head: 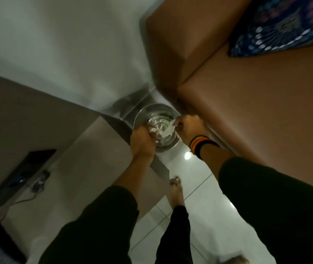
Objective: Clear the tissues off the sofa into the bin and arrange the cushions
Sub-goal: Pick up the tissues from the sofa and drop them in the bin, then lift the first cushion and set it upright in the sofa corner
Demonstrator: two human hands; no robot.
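Note:
A round steel bin (142, 116) stands on the floor in the corner between the wall and the brown sofa (262, 103). Both hands hover over its mouth. My left hand (142, 141) is closed around crumpled white tissues (156, 133) at the bin's near rim. My right hand (188, 126), with a striped wristband, pinches a small bit of white tissue at the bin's right rim. More white tissue lies inside the bin. A blue patterned cushion (285, 23) rests on the sofa seat at the top right.
A beige cabinet top (53, 145) on the left carries a dark screen (28, 168) and a cable. White glossy floor tiles (199, 206) run between cabinet and sofa. My bare foot (176, 193) stands on them, close to the bin.

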